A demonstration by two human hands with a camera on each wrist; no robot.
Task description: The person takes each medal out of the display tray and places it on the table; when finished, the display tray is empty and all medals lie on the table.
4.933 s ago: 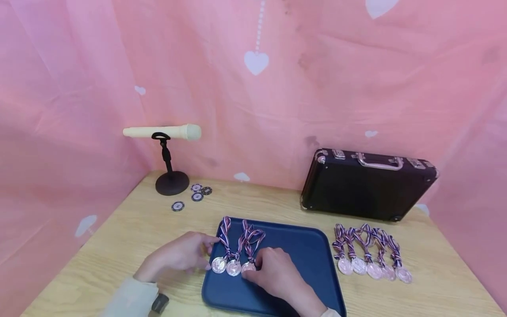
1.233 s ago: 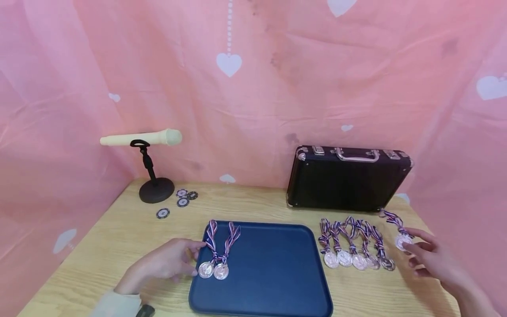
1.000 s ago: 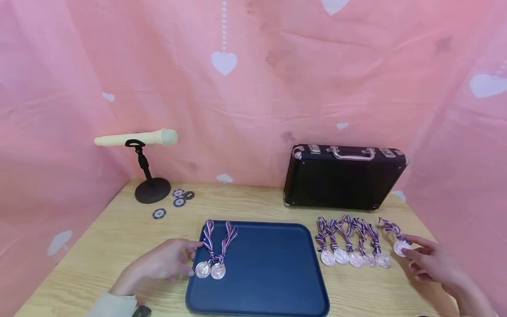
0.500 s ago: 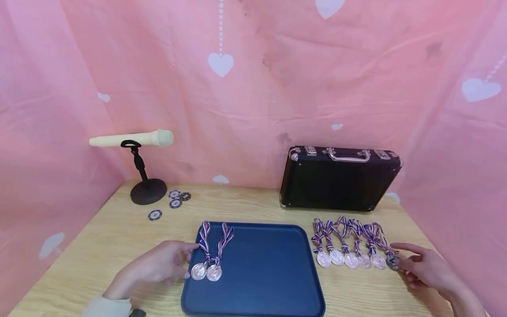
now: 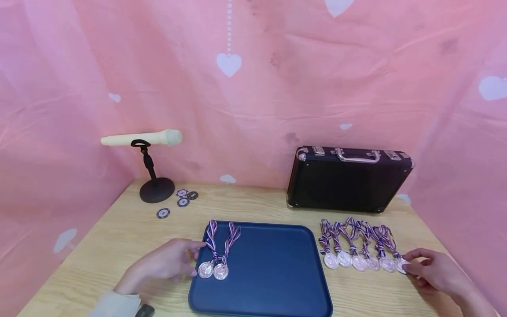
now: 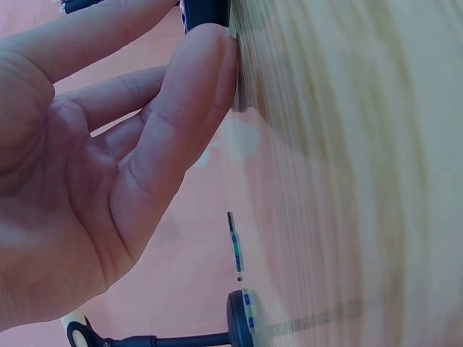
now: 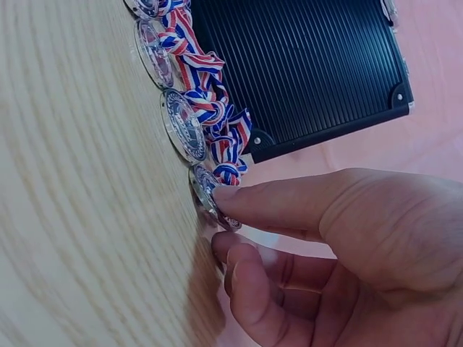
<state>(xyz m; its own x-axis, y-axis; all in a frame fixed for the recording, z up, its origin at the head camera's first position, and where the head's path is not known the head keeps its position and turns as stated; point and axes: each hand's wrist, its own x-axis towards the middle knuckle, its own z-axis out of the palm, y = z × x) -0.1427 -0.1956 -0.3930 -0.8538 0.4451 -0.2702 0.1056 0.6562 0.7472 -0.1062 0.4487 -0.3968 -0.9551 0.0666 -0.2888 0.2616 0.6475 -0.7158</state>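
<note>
My right hand (image 5: 439,270) pinches the edge of a silvery medal (image 5: 402,265) at the right end of a row. In the right wrist view the thumb lies on that medal (image 7: 210,194), with curled fingers beside its lower edge. Its striped red, white and blue ribbon (image 5: 386,236) lies knotted behind it. Several similar medals (image 5: 359,263) lie to its left. My left hand (image 5: 164,263) touches the left edge of a dark blue tray (image 5: 273,268) with loosely bent fingers. Two medals (image 5: 205,269) with ribbons lie on the tray's left side.
A black briefcase (image 5: 348,185) stands at the back right, behind the row. At the back left, a cream microphone (image 5: 142,138) sits on a black stand (image 5: 156,190). Several poker chips (image 5: 183,202) lie near the stand. A pink curtain (image 5: 253,110) surrounds the wooden table (image 5: 130,229).
My right hand has carried the third medal from the tray to the right and brought it leftward against the row's end. My left hand has stayed at the tray's edge.
</note>
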